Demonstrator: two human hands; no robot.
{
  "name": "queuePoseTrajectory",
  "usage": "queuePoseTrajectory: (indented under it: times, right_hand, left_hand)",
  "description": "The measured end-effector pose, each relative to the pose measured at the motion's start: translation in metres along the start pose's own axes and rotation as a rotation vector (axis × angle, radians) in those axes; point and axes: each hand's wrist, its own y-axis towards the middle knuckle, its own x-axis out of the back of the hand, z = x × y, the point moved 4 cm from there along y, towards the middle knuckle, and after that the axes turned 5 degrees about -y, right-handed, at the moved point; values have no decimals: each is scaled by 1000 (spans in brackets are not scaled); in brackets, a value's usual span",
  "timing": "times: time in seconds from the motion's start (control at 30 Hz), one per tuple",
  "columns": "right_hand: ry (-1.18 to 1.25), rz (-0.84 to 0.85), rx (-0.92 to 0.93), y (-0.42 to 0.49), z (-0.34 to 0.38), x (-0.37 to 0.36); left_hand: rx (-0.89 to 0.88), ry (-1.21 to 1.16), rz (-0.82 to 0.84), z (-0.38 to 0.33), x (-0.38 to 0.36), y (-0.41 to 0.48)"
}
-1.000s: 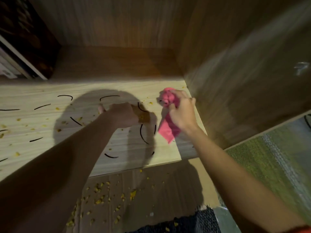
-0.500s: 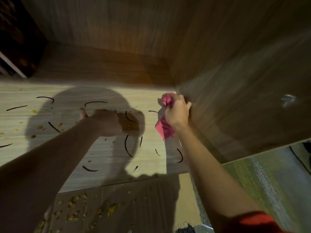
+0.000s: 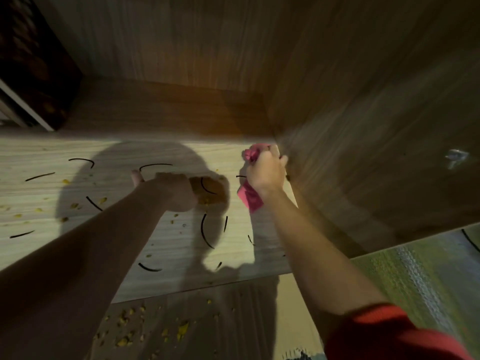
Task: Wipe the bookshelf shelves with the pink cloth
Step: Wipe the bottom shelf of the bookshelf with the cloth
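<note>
My right hand (image 3: 265,175) grips the bunched pink cloth (image 3: 249,200) just above the light wooden shelf (image 3: 168,245), close against the right side panel (image 3: 363,165) near the back corner. One cloth end sticks out above my fist and the other hangs below it. My left hand (image 3: 171,190) is curled, thumb out to the left, around a small brown flat piece (image 3: 210,190) resting on the shelf; what the piece is I cannot tell. Black curved strands (image 3: 205,232) and yellow crumbs (image 3: 75,205) lie scattered over the shelf.
Dark books (image 3: 33,74) stand at the shelf's back left. Below the shelf's front edge a brown cardboard sheet (image 3: 207,326) carries more yellow crumbs. A green mat (image 3: 415,276) lies to the right on the floor. A metal fitting (image 3: 454,157) sits on the side panel.
My right hand has carried the cloth right and back, up against the side panel. My left hand stays curled on the brown piece in about the same spot.
</note>
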Motion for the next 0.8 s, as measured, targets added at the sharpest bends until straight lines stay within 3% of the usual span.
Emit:
queuePoseTrajectory:
  times: [0.07, 0.13, 0.23, 0.33, 0.4, 0.5, 0.57, 0.67, 0.8]
  right_hand:
    - [248, 90, 144, -17, 18, -9]
    - [381, 96, 175, -28, 23, -7]
    - [115, -93, 14, -10, 2, 11]
    - [-88, -47, -129, 6, -15, 14]
    - [-80, -4, -71, 4, -11, 2]
    - [259, 102, 157, -15, 2, -12]
    - [366, 102, 176, -17, 1, -6]
    - [207, -92, 23, 10, -17, 10]
    - [22, -13, 81, 38, -10, -1]
  left_hand:
    - [-24, 16, 10, 1, -1, 6]
    - [-41, 2, 25, 6, -2, 11]
    - [-25, 34, 23, 4, -2, 12]
    - [-26, -26, -49, 3, -3, 13]
    - [-29, -50, -63, 4, -4, 15]
    - [-27, -19, 2, 5, -5, 13]
    - [-9, -7, 19, 6, -5, 11]
    - [-1, -7, 5, 4, -6, 8]
    - [26, -16, 3, 6, -6, 1]
